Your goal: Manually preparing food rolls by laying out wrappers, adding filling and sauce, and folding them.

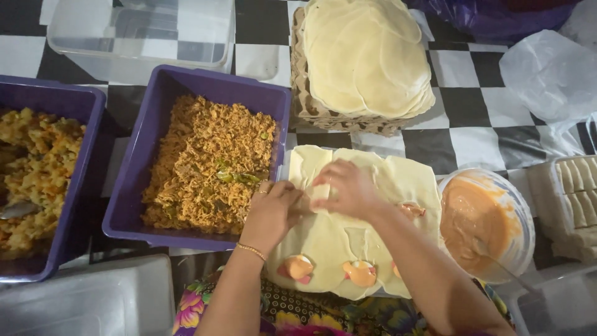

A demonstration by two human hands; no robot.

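Observation:
Both hands meet over a pale, thin pastry sheet (336, 239) spread in front of me. My left hand (272, 210) pinches one end of a small folded roll of the sheet (306, 202), a gold bracelet on its wrist. My right hand (345, 186) presses and folds the other end of the same roll. Orange sauce dabs (360, 272) sit along the sheet's near edge. The filling inside the fold is hidden by my fingers.
A purple tub of shredded orange-brown filling (208, 165) stands left of the sheet; another purple tub of yellow filling (37, 168) lies further left. A stack of round wrappers (367, 56) rests on a woven tray. A bowl of orange sauce (485, 221) with a spoon is right. Finished rolls (575, 193) at far right.

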